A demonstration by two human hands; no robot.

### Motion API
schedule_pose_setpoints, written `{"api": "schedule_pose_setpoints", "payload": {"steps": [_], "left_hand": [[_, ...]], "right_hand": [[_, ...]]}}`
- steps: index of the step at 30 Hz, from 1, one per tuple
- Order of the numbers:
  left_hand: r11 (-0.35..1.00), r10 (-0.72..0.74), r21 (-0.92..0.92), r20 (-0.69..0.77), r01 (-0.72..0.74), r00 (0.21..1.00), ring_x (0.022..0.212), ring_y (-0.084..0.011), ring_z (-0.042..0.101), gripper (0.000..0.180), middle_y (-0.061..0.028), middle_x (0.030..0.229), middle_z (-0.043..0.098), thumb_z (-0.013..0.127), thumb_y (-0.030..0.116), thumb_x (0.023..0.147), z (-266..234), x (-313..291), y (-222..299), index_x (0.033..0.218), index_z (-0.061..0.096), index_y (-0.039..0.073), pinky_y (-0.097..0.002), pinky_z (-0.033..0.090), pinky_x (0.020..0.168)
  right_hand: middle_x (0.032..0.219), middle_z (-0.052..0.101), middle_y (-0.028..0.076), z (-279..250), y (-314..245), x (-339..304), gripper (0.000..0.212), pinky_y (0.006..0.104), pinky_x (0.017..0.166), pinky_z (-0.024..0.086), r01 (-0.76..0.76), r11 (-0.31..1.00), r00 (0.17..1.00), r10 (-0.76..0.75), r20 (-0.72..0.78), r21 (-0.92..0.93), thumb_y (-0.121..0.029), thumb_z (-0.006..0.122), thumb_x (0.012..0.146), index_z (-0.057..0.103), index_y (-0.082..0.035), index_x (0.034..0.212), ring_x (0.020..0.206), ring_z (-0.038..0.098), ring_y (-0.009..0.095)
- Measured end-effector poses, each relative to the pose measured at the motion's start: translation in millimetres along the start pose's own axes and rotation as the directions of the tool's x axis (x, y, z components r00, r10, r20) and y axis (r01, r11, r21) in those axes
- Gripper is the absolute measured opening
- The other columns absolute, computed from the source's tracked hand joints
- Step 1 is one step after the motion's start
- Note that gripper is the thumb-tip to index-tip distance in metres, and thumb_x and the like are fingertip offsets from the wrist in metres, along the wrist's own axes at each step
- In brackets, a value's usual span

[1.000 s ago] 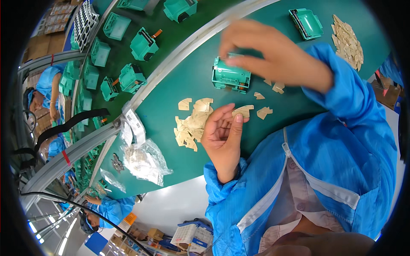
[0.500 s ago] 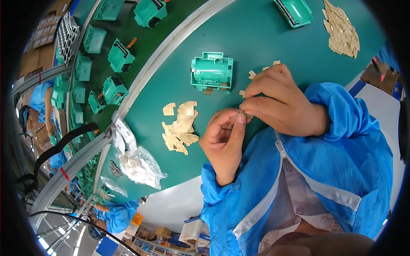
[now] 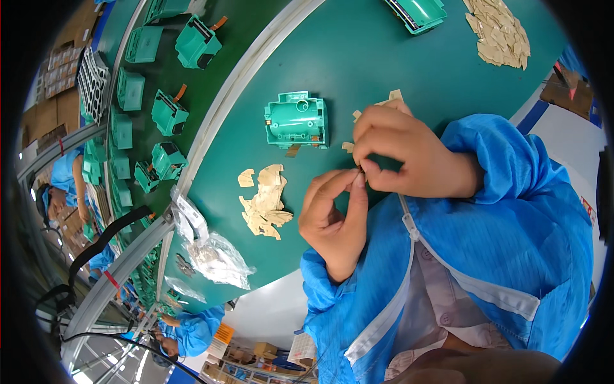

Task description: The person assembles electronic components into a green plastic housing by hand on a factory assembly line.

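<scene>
We look down on a green table (image 3: 358,57). A blue jacket (image 3: 499,249) fills much of the lower right, its front unzipped. Upper left, past a pale rail (image 3: 219,109), lies a dark green belt (image 3: 220,77) with green cases (image 3: 198,41) on it, a few with orange tabs. At the lower left we see a co-worker (image 3: 201,329) in blue.

Next in size comes the right grip (image 3: 406,150), thumb and forefinger bent into a loop and brought together at the tips. The left grip (image 3: 336,214) faces it, thumb and forefinger pinched. Both are clamped on one small piece, low over the table, close to the jacket.

Beyond the left grip and apart from it, we find a housing (image 3: 294,125), open side up, a brown tab poking from its near edge. A second housing (image 3: 419,14) is cut off at the top. A tan pile (image 3: 502,32) lies at the far right, another heap (image 3: 263,208) left of the left grip, then a clear bag (image 3: 220,259).

Smaller are loose tan bits (image 3: 392,97) behind the right grip and a dark part (image 3: 185,265) beside the bag.

Smallest is the piece (image 3: 359,171), mostly hidden between the fingertips; we cannot tell its shape.
</scene>
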State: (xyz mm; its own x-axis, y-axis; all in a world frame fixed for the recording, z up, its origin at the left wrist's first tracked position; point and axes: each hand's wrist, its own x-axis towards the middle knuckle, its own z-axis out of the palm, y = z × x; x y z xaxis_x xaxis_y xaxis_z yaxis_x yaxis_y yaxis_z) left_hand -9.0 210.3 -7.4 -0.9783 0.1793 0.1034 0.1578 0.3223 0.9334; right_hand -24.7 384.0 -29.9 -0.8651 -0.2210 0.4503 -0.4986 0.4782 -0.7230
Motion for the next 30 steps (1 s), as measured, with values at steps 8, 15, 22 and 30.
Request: {"api": "schedule_pose_setpoints", "payload": {"steps": [8,15,22,30], "left_hand": [[0.709,-0.382,-0.607,0.095,0.357,0.919,0.088,-0.0208,0.068,0.016,-0.0169,0.106,0.066,0.060,-0.001,0.095,8,-2,-4,0.110,0.057,-0.002,-0.0326,0.055,0.080],[0.645,-0.332,-0.684,0.149,0.340,0.931,0.094,-0.0134,0.061,0.015,-0.0094,0.104,0.064,0.059,-0.003,0.095,19,-3,-18,0.109,0.057,0.001,-0.0268,0.047,0.085],[0.671,-0.331,-0.644,0.183,0.368,0.926,0.094,-0.0160,0.061,0.015,-0.0091,0.104,0.065,0.058,0.002,0.097,13,2,-9,0.112,0.057,0.001,-0.0302,0.048,0.090],[0.585,-0.403,-0.752,0.056,0.304,0.914,0.095,-0.0161,0.064,0.015,-0.0112,0.104,0.066,0.060,-0.003,0.095,25,4,-10,0.110,0.056,0.000,-0.0303,0.051,0.087]], "right_hand": [[0.094,0.054,0.005,-11,15,-15,0.006,0.0248,0.071,0.042,-0.469,0.466,0.846,0.480,0.231,0.750,-0.002,0.048,0.097,0.052,-0.003,0.093,0.077,0.050,0.009],[0.092,0.059,0.005,-5,-1,-14,0.006,0.0267,0.070,0.045,-0.535,0.268,0.795,0.480,0.370,0.802,-0.002,0.057,0.097,0.059,-0.001,0.102,0.083,0.057,0.011],[0.090,0.057,0.010,-24,14,-3,0.011,0.0348,0.069,0.049,-0.219,0.899,0.973,0.174,0.150,0.379,-0.007,0.060,0.093,0.063,-0.001,0.101,0.078,0.060,0.025],[0.095,0.056,0.002,-17,7,-1,0.012,0.0397,0.084,0.039,-0.019,0.998,0.987,0.010,-0.161,-0.058,-0.015,0.069,0.082,0.065,-0.011,0.092,0.088,0.056,0.022]]}}
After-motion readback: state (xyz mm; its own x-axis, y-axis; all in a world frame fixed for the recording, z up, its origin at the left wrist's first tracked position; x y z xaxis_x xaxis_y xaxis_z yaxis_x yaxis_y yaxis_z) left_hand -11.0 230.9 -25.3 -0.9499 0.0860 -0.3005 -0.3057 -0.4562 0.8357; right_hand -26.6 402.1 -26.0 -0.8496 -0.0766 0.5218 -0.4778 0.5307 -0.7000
